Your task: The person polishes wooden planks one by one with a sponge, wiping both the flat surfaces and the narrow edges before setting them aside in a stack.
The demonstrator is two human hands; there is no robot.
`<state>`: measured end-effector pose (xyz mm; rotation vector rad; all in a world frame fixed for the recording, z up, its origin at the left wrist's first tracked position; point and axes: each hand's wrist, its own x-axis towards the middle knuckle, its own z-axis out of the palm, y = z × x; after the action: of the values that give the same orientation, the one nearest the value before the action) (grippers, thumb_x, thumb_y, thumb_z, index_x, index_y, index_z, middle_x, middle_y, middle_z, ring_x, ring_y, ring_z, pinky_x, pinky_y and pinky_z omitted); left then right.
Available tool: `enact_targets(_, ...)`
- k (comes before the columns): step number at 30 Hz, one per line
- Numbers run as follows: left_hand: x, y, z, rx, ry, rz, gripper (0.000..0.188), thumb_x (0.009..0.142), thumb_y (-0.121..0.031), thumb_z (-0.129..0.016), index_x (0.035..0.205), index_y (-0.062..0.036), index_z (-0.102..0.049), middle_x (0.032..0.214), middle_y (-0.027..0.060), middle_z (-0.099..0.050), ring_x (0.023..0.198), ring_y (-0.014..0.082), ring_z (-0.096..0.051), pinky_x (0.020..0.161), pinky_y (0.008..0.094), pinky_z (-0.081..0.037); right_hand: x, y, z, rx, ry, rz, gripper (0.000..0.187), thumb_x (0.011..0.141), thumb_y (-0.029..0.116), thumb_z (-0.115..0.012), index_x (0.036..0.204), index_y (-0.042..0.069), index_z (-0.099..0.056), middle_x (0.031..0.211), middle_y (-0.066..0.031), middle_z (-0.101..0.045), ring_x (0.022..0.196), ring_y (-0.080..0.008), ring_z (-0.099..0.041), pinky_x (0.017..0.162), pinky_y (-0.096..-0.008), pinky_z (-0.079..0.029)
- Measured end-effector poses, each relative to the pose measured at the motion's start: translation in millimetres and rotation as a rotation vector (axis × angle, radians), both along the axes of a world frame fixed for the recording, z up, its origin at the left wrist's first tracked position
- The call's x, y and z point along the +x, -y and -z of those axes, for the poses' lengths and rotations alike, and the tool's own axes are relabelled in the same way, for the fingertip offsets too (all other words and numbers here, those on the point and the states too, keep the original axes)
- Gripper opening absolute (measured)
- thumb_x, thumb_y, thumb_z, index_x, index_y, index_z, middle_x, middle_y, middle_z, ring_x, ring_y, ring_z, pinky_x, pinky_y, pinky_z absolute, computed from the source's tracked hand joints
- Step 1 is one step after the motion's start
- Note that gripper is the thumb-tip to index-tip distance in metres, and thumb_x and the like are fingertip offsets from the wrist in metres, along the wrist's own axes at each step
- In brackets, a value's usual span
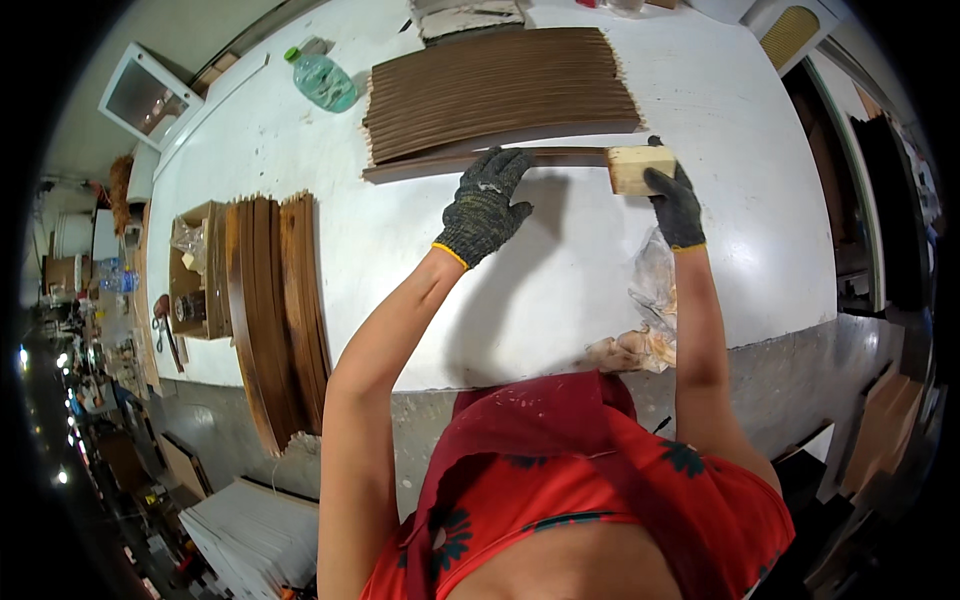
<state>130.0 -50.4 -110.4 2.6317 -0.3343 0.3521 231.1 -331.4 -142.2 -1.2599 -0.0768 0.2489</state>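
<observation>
My left hand (487, 205), in a dark speckled work glove with a yellow cuff, rests on a long thin brown strip (572, 157). Its fingers are stretched out over the strip and the thumb stands apart. My right hand (681, 210), gloved the same way, is closed around a pale yellow block (630, 170) with brown stains. That block sits at the strip's right end, covering the end from sight. Just beyond the strip lies a wide row of similar brown strips (500, 90), side by side.
On the white table (400, 290), more brown strips (265, 300) overhang the front edge at left, beside a cardboard box (213, 255) and scissors (162, 315). A green-capped bottle (325, 82) lies at far left. A crumpled plastic bag (652, 290) and stained cloth (625, 350) lie near my right forearm.
</observation>
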Motion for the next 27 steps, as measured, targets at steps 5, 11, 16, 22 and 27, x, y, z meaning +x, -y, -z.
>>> enact_targets(5,14.1,-2.0,31.7,-0.051,0.016,-0.008,0.068,0.069,-0.018,-0.067,0.130,-0.0087,-0.038,0.131,0.0192,-0.040,0.124,0.0348,-0.034,0.106,0.0438,-0.022,35.5,-8.4,42.6,0.229,-0.092,-0.296,0.056,0.076,0.018,-0.066,0.125,0.000,-0.043,0.111,-0.0117,-0.055,0.099,-0.0245,-0.056,0.081,-0.0402,-0.049)
enact_targets(11,20.0,12.6,3.3,0.150,-0.111,-0.040,0.069,0.070,-0.023,-0.067,0.131,-0.0074,-0.037,0.131,0.0156,-0.040,0.125,0.0349,-0.032,0.105,0.0529,-0.017,-5.5,2.8,7.9,0.078,0.054,-0.287,0.055,0.072,0.017,-0.069,0.118,-0.003,-0.046,0.109,-0.0098,-0.055,0.102,-0.0197,-0.053,0.090,-0.0304,-0.041)
enact_targets(16,-0.4,16.0,-33.8,-0.016,-0.029,0.148,0.061,0.069,-0.022,-0.067,0.125,-0.0102,-0.044,0.111,0.0152,-0.054,0.107,0.0316,-0.049,0.094,0.0451,-0.035,-68.8,-18.0,-73.9,-0.236,0.501,-0.368,0.065,0.060,0.036,-0.077,0.108,-0.001,-0.054,0.107,-0.0107,-0.054,0.102,-0.0228,-0.051,0.090,-0.0354,-0.039)
enact_targets(22,-37.4,2.7,-122.3,-0.266,0.239,0.025,0.051,0.069,-0.012,-0.067,0.117,-0.0064,-0.050,0.106,0.0165,-0.056,0.096,0.0313,-0.055,0.085,0.0407,-0.044,-108.3,-51.6,-141.9,0.289,0.540,-0.169,0.052,0.065,0.029,-0.076,0.101,-0.002,-0.056,0.110,-0.0162,-0.055,0.100,-0.0274,-0.055,0.083,-0.0384,-0.046)
enact_targets(27,-83.6,-29.1,-144.7,-0.512,0.277,-0.261,0.042,0.074,0.001,-0.062,0.115,-0.0018,-0.051,0.097,0.0081,-0.062,0.087,0.0158,-0.060,0.077,0.0289,-0.049,-124.4,-80.8,-163.0,-0.017,0.953,0.210,0.063,0.076,0.029,-0.067,0.124,-0.003,-0.041,0.119,-0.0188,-0.050,0.107,-0.0326,-0.052,0.094,-0.0448,-0.040)
